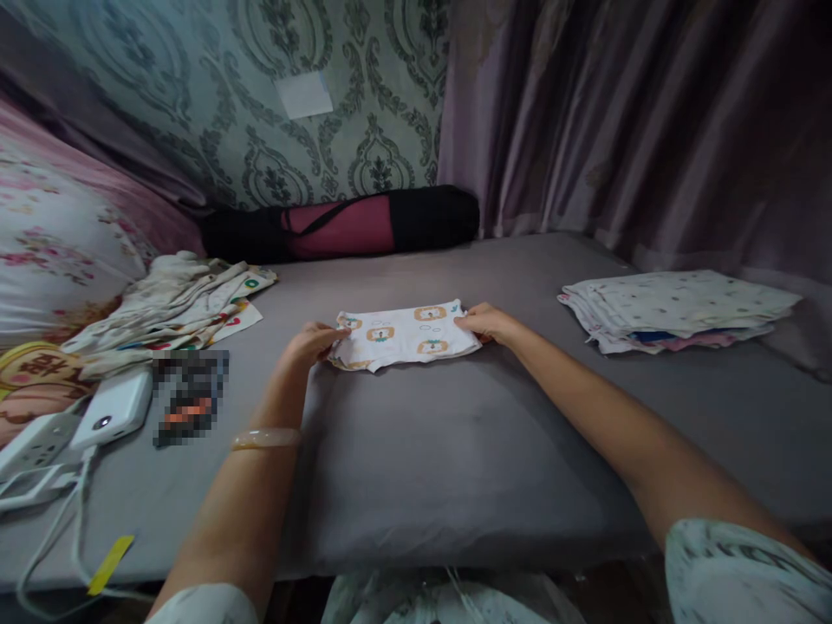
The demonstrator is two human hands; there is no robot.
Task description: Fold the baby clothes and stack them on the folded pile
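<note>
A small pair of white shorts [403,336] with orange animal prints lies spread on the grey sheet in front of me. My left hand [316,341] pinches its left edge, with the thumb on top of the cloth. At the opposite side, my right hand [486,323] grips the right edge near the upper corner. The cloth stretches nearly flat between both hands, its lower edge slightly uneven. The fingers beneath the cloth are partly hidden.
Folded clothes [682,303] are stacked at the right. A loose heap of light clothes [188,299] lies at the left, near a white power bank [117,407], a power strip [39,446] and cables. Along the wall rests a black and maroon long bag [344,225].
</note>
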